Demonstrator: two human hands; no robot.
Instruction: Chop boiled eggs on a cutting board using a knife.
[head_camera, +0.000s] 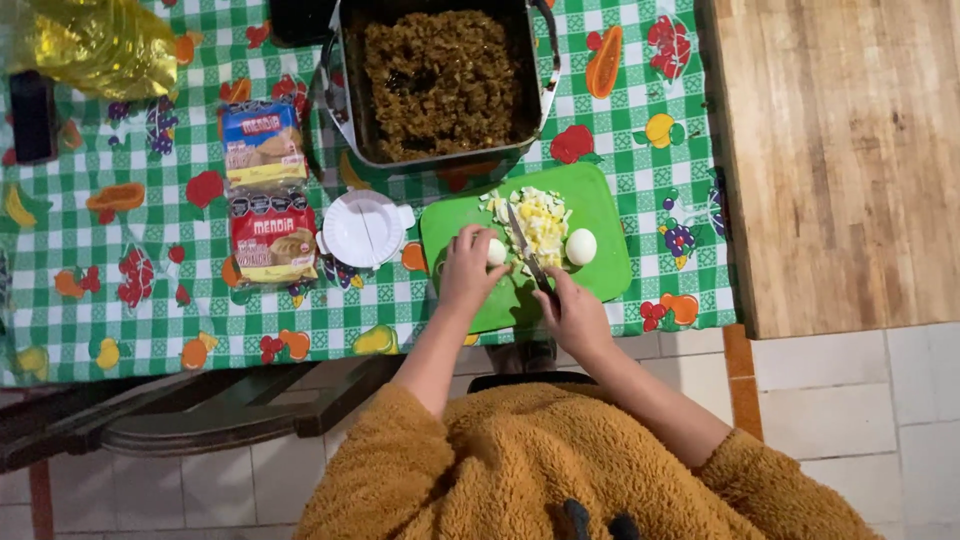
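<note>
Two hands at a green cutting board (600, 215): left hand (468, 268) pinches a peeled egg (496, 251), right hand (575, 315) grips a knife (527, 252); fingertips near the blade risk a nick

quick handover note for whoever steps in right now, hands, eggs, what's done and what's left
Left hand steadies a peeled egg on the green cutting board.
Right hand grips a knife, blade beside that egg.
Done: a pile of chopped egg sits on the board.
Left: the held egg and one more whole egg to the right are uncut.
</note>
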